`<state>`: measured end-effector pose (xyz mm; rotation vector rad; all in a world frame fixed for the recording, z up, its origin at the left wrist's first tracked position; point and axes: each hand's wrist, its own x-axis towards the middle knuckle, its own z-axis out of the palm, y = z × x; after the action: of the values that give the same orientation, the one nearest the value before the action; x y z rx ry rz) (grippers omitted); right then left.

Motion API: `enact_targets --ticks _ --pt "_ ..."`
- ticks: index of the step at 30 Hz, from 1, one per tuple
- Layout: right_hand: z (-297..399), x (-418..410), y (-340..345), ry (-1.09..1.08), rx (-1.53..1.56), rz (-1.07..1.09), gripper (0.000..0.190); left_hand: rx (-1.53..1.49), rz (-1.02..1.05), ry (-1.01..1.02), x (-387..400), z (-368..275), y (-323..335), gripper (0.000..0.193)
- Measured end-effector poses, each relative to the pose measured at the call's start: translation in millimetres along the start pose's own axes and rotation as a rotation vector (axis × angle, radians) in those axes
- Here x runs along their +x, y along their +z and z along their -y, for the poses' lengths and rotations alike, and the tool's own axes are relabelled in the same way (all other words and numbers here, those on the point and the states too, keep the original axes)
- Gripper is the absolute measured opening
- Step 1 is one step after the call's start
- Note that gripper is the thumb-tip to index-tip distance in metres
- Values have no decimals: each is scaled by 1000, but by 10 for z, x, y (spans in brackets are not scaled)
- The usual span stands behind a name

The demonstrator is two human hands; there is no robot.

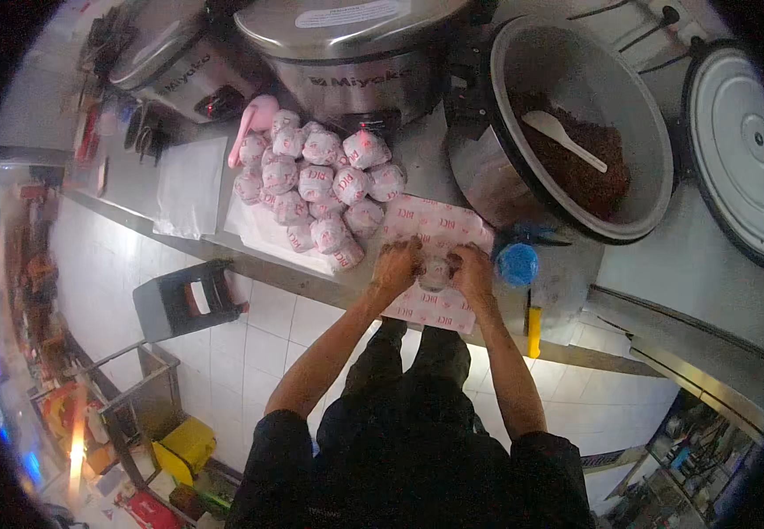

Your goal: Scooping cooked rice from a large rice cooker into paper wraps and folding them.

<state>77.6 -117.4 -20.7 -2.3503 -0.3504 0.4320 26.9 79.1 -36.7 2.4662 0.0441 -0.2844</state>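
A white paper sheet with a red print [431, 305] lies flat at the counter's front edge. On its middle sits a small pale, rounded thing [434, 273], too blurred to name. My left hand [396, 263] is on the sheet at its left, fingers curled inward. Opposite, my right hand [473, 266] bends its fingers toward the same thing. Whether either hand grips it or the paper is not clear. Left of the sheet is a heap of paper-wrapped balls [316, 183] in the same print, several resting on a stack of white paper [269, 231].
Miyako rice cookers [355, 92] line the back. An open one [495, 165] holds dark reddish-brown food [593, 178] and a white rice paddle [560, 137]. Nearby are a blue round lid [517, 264], a yellow-handled tool [534, 330], a pink scoop [259, 119] and clear plastic sheets [191, 185].
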Motion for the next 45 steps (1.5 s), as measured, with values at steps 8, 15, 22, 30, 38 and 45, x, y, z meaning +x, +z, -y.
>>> enact_targets --ticks 8,15,22,30,38,45 --pt "267 -102 -409 -57 407 252 28 -377 97 407 -225 63 -404 31" --pt "847 -322 -320 -94 776 703 46 -928 321 382 -1088 -176 -1041 38" --pt "1329 -921 155 43 922 582 29 -863 134 -19 -1944 161 -1459 43" --pt "2176 -1229 290 -107 501 117 36 -797 -432 -111 -2133 -145 -1342 29" --pt "2403 -730 186 54 1405 452 37 -1870 -357 -289 -1683 -126 -1134 48" --pt "2315 -29 131 -67 1264 584 57 -2058 -55 -698 -1088 -115 -948 43"
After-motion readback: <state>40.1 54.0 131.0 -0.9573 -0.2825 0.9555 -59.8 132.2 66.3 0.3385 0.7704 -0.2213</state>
